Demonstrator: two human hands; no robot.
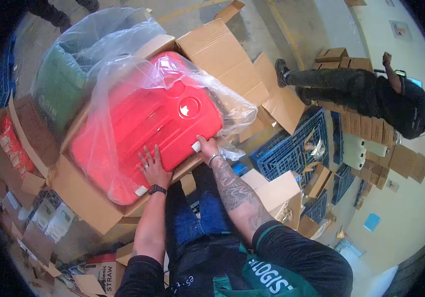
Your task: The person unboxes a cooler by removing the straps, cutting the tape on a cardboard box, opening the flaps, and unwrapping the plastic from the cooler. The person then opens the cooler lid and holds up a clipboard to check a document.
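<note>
A large red moulded plastic case (138, 131) with a white emblem in a round recess lies in an open cardboard box (86, 198). A clear plastic bag (106, 106) is partly peeled back around it. My left hand (154, 167) rests flat on the case near its close edge, fingers spread. At the corner to the right, my right hand (207, 148) is closed on the case's edge beside a small white tag (196, 146); some of its fingers are hidden.
A green bin (59, 86) with a clear liner stands behind the box. Blue pallets (296, 148) and opened cartons (276, 193) are to the right. Another person (370, 94) stands beyond them near stacked boxes (358, 126). Cartons with packets (12, 148) crowd the left.
</note>
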